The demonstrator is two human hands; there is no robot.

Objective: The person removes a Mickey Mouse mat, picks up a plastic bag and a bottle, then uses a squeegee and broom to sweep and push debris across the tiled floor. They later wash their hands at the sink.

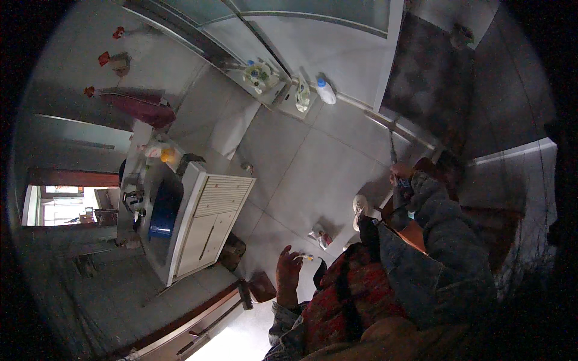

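Observation:
My left hand point(289, 273) is raised at the lower middle, its fingers partly bent. A small white and yellow object point(307, 257) shows right beside its fingertips; whether the fingers hold it or it lies behind them is unclear. My right hand point(399, 173), at the end of a grey sleeve, is closed around a thin dark rod point(393, 146) that slants toward the glass partition's base. The rod's far end is hard to make out. A pale shoe point(360, 207) stands on the tiled floor point(307, 171) between my hands.
A white vanity cabinet point(214, 221) with a dark blue basin point(165, 212) stands left. By the glass partition point(334, 54) are a white bottle with a blue cap point(326, 92) and a plastic pack point(302, 97). A small red and white item point(321, 237) lies near the shoe.

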